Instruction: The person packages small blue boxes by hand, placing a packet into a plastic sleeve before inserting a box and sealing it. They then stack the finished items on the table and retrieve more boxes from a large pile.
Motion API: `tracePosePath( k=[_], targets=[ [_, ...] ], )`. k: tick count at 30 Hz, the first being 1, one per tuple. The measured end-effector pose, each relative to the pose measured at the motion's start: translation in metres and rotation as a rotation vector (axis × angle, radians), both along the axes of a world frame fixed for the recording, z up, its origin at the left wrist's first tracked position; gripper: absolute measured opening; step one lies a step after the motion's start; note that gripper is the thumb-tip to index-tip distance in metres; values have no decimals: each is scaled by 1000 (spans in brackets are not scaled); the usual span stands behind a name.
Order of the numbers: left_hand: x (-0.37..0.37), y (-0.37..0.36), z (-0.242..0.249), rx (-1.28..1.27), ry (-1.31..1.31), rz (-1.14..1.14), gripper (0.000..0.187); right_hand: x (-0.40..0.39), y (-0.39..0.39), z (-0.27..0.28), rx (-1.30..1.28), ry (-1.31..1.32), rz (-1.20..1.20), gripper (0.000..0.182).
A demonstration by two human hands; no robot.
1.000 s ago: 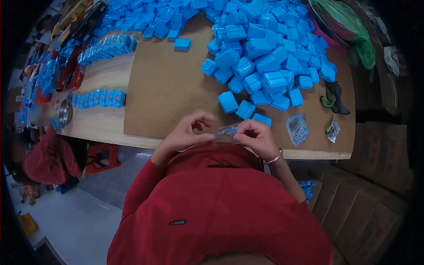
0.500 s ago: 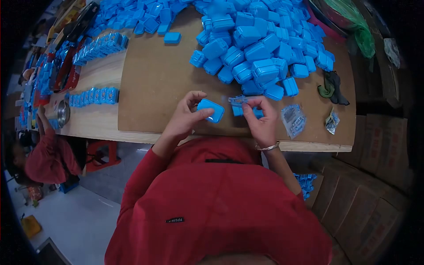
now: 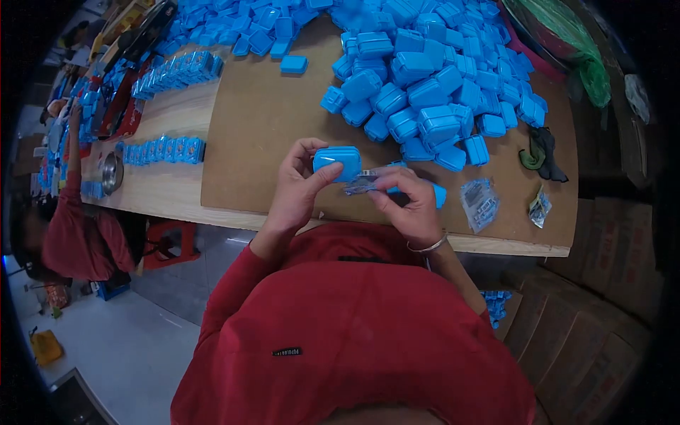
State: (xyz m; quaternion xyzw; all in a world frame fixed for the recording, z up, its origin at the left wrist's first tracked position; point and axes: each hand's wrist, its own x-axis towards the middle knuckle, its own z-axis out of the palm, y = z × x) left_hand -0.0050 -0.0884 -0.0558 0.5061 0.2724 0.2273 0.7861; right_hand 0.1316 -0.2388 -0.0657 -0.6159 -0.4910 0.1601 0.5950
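- Left hand (image 3: 297, 188) raised near the chest, fingers curled, thumb pressed forward in a grip.
- Right hand (image 3: 407, 205) just beside it, fingertips pinched together, wrist bent inward.

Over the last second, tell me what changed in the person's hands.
The left hand picked up a blue case from the table and now holds it raised. The right hand kept the small clear packet, bringing it up beside the case. The blue pile stayed put.

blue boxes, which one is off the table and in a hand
The blue box pinched in the left hand, raised above the brown board. The others lie in the big pile or in rows on the table; the right hand holds a small clear packet.
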Motion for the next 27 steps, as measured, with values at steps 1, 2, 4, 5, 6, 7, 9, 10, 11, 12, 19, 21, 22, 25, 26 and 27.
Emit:
tracePosePath(
  k=[1, 2, 4, 5, 6, 7, 9, 10, 11, 12, 19, 21, 22, 25, 26, 27],
  targets=[
    [0, -1, 0, -6, -10, -2, 35, -3, 0, 0, 4, 43, -4, 14],
    [0, -1, 2, -12, -22, 17, 35, -5, 0, 1, 9, 85, -8, 13],
    [1, -2, 7, -22, -49, 57, 34, -11, -1, 3, 49, 274, -216, 12],
    [0, -3, 9, -16, -58, 55, 33, -11, -1, 4, 69, 369, -318, 12],
    [-1, -3, 10, -9, -66, 53, 33, -7, 1, 4, 85, 324, -314, 12],
    [-2, -4, 12, -3, -74, 52, 33, -4, -2, 4, 27, 287, -255, 12],
    [-2, -5, 16, -6, -70, 38, 33, 0, -7, 0, -89, 215, -136, 11],
    [-2, -5, 17, -7, -69, 32, 33, -1, -5, 2, -95, 218, -121, 12],
    [-2, -5, 17, 6, -72, 41, 33, -3, -4, 4, -102, 220, -107, 12],
    [-1, -5, 17, 18, -75, 51, 33, -4, -4, 6, -110, 223, -93, 12],
    [0, -6, 18, 18, -138, 72, 35, -6, -3, 6, -24, 406, -1, 15],
    [1, -8, 17, 16, -167, 75, 36, -9, -1, 5, -1, 445, 4, 16],
    [0, -8, 17, 15, -182, 78, 37, -10, 1, 6, 14, 486, 1, 16],
    [-1, -8, 14, 26, -211, 60, 37, -10, 3, 9, 63, 571, 8, 16],
    [-2, -9, 14, 35, -217, 58, 37, -9, 4, 9, 82, 575, 21, 15],
    [-2, -10, 14, 44, -222, 57, 37, -8, 5, 8, 101, 579, 34, 15]
  ],
)
